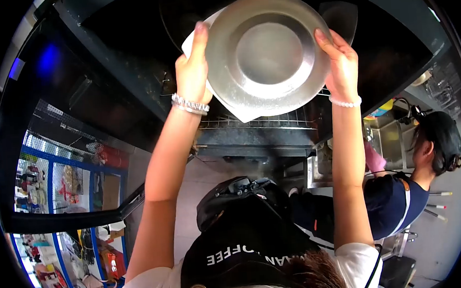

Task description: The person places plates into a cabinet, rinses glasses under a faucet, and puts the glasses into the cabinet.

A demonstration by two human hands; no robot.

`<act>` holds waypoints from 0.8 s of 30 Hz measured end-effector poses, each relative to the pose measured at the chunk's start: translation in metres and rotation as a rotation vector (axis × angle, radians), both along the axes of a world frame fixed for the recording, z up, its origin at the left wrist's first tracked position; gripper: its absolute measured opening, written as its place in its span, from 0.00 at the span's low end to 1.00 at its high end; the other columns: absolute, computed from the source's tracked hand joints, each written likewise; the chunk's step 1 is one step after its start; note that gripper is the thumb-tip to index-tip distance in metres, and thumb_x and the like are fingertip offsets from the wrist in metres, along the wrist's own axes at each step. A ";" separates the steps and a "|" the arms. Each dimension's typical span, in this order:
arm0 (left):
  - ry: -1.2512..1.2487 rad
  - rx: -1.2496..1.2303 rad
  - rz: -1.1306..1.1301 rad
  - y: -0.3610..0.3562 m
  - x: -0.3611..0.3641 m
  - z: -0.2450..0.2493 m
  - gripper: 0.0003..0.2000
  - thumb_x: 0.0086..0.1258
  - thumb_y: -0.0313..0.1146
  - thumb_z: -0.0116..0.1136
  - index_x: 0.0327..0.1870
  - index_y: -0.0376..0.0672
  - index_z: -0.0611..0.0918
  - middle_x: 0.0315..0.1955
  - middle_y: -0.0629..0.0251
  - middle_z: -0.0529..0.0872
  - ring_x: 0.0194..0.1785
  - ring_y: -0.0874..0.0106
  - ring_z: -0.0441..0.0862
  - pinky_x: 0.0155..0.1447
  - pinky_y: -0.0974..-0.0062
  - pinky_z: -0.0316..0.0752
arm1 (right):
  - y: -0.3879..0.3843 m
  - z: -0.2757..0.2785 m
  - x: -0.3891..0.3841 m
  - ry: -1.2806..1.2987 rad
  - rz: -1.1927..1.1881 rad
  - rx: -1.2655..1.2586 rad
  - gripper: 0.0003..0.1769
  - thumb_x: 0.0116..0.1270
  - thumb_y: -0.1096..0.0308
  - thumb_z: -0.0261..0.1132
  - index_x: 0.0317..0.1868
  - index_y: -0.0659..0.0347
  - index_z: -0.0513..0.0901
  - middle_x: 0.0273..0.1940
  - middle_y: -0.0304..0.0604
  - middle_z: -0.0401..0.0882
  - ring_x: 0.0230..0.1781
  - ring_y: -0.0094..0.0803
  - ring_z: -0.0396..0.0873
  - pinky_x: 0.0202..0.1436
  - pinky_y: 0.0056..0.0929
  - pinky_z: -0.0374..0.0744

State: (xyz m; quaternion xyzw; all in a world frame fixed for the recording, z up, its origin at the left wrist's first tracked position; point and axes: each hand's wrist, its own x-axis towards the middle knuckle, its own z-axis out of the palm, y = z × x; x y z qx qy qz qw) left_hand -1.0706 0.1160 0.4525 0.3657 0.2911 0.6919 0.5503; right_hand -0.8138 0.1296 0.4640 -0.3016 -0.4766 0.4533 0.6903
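While both arms stretch fwd from the body, the left hand point(192, 75) and right hand point(342, 66) sit well apart, each clamped on opposite sides of a steel bowl point(267, 52).

Findings:
- Bowl: round, wide-rimmed, flat centre, inner face turned toward the camera. Held at top centre of view, against a dark background.
- Left hand: thumb over the rim at approx. the upper left, fingers behind. Right hand: fingers along the right rim, palm against the edge.
- White sheet or plate point(244, 114): sits directly behind the bowl, with corners showing at upper left and below the lower rim. Material cannot be told.
- Wire rack point(271, 123): just below the bowl's lower edge. Contact btwn bowl and rack cannot be told.
- Wrists: beaded bracelet point(190, 105) on the left, pearl-type bracelet point(345, 103) on the right.
- Person's front: black apron point(247, 248) w/ white lettering, over a white tee.

Surroundings:
- Co-worker point(402, 197) at right, in a dark blue top and dark cap, standing at a steel sink point(393, 134). Their hands are not clearly visible.
- Blue-framed shelving point(59, 186) at left, stocked w/ misc. goods, well apart from the hands.
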 end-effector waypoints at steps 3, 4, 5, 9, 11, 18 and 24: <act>0.024 0.007 -0.178 0.036 0.000 0.009 0.24 0.71 0.49 0.63 0.51 0.33 0.82 0.43 0.59 0.87 0.43 0.72 0.86 0.47 0.74 0.83 | 0.000 -0.012 0.012 0.048 -0.144 0.028 0.18 0.65 0.72 0.71 0.53 0.72 0.83 0.46 0.43 0.86 0.45 0.25 0.81 0.53 0.22 0.76; 0.030 0.027 -0.237 0.053 0.001 0.007 0.24 0.71 0.49 0.63 0.51 0.32 0.82 0.43 0.58 0.87 0.43 0.72 0.86 0.46 0.74 0.83 | 0.001 -0.015 0.016 0.083 -0.158 0.021 0.18 0.64 0.72 0.71 0.53 0.72 0.83 0.46 0.43 0.86 0.44 0.25 0.81 0.53 0.22 0.76; 0.038 0.048 -0.296 0.066 0.001 0.005 0.23 0.71 0.48 0.63 0.50 0.32 0.82 0.42 0.58 0.87 0.42 0.72 0.86 0.46 0.74 0.83 | 0.002 -0.015 0.018 0.120 -0.173 0.017 0.18 0.64 0.72 0.72 0.53 0.71 0.84 0.46 0.43 0.87 0.44 0.25 0.81 0.53 0.22 0.76; 0.279 -0.019 -0.160 0.083 0.015 0.016 0.30 0.66 0.53 0.67 0.48 0.28 0.81 0.41 0.57 0.87 0.41 0.71 0.86 0.44 0.74 0.83 | -0.011 -0.015 0.021 0.230 -0.260 -0.003 0.17 0.64 0.73 0.71 0.53 0.71 0.84 0.45 0.44 0.87 0.43 0.27 0.82 0.53 0.23 0.77; 0.307 -0.036 -0.125 0.103 0.017 0.012 0.33 0.62 0.56 0.70 0.48 0.26 0.81 0.41 0.56 0.87 0.41 0.70 0.86 0.44 0.73 0.83 | -0.012 -0.021 0.031 0.259 -0.310 0.025 0.17 0.67 0.72 0.69 0.54 0.70 0.83 0.47 0.43 0.86 0.46 0.28 0.82 0.55 0.25 0.77; 0.611 -0.031 -0.152 0.145 0.025 0.020 0.28 0.61 0.44 0.74 0.54 0.31 0.81 0.48 0.56 0.87 0.51 0.67 0.85 0.52 0.72 0.82 | -0.048 -0.034 0.043 0.363 -0.399 0.133 0.14 0.71 0.69 0.65 0.53 0.67 0.82 0.48 0.44 0.85 0.47 0.30 0.83 0.54 0.27 0.79; 1.088 0.110 -0.003 0.156 0.044 0.053 0.28 0.60 0.45 0.71 0.59 0.39 0.80 0.53 0.52 0.85 0.57 0.59 0.82 0.62 0.65 0.76 | -0.114 -0.047 0.049 0.316 -0.767 0.196 0.14 0.73 0.69 0.63 0.55 0.67 0.80 0.51 0.46 0.84 0.49 0.32 0.82 0.57 0.32 0.79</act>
